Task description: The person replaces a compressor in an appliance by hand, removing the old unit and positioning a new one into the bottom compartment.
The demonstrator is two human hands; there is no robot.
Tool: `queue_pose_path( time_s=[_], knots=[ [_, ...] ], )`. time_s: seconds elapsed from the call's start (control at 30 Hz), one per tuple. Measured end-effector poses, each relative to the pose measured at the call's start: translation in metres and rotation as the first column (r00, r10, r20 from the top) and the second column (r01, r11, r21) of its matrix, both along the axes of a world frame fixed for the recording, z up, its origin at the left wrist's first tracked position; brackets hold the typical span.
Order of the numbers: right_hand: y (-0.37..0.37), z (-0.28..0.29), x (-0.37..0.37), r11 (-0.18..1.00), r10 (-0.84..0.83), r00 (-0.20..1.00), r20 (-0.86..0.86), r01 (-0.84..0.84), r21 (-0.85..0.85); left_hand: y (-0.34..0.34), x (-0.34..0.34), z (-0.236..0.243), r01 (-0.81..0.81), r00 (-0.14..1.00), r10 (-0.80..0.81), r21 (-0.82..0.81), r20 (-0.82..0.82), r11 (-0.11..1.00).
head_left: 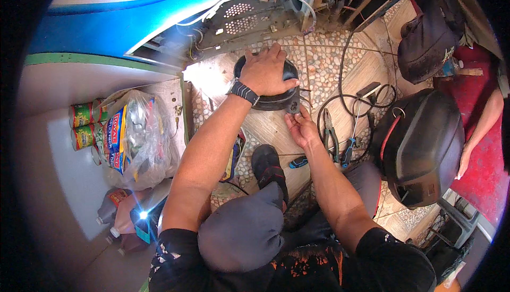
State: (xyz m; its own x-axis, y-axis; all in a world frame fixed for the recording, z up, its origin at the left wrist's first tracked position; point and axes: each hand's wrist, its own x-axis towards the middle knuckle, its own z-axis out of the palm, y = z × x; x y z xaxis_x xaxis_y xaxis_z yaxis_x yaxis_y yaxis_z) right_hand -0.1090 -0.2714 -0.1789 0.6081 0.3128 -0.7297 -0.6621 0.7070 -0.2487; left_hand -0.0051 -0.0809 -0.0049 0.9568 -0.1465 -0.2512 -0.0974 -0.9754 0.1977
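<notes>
A black, dome-shaped unit that looks like a compressor sits on the pebble-patterned floor before the open base of a blue cabinet. Spread across its top, my left hand grips it with the thumb at the right edge; a dark watch is on that wrist. My right hand is palm up at the unit's lower right, fingers curled at a small dark fitting on its side. The fingertips there are partly hidden. Just right of that hand lie pliers and a blue-handled screwdriver.
A black cable loops across the floor. At right stands a large black case, with another person's arm beside it on a red surface. Left are a plastic bag, cans and bottles.
</notes>
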Motion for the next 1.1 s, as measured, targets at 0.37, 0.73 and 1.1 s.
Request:
queue_pose_path(
  time_s=[0.37,0.73,1.1],
  knots=[
    [-0.007,0.001,0.008,0.993,0.118,0.992,-0.04,-0.118,-0.004,0.003,0.001,-0.005,-0.009,1.0,0.011,-0.039,0.027,0.999],
    [-0.003,-0.004,0.031,0.969,0.197,0.943,-0.267,-0.229,-0.093,0.002,0.001,-0.01,0.004,0.998,-0.003,-0.017,0.067,1.0],
    [-0.027,-0.007,0.015,0.96,0.251,0.937,-0.244,-0.273,-0.061,-0.006,0.002,-0.019,-0.054,0.986,0.072,-0.118,0.149,0.991]
  ],
)
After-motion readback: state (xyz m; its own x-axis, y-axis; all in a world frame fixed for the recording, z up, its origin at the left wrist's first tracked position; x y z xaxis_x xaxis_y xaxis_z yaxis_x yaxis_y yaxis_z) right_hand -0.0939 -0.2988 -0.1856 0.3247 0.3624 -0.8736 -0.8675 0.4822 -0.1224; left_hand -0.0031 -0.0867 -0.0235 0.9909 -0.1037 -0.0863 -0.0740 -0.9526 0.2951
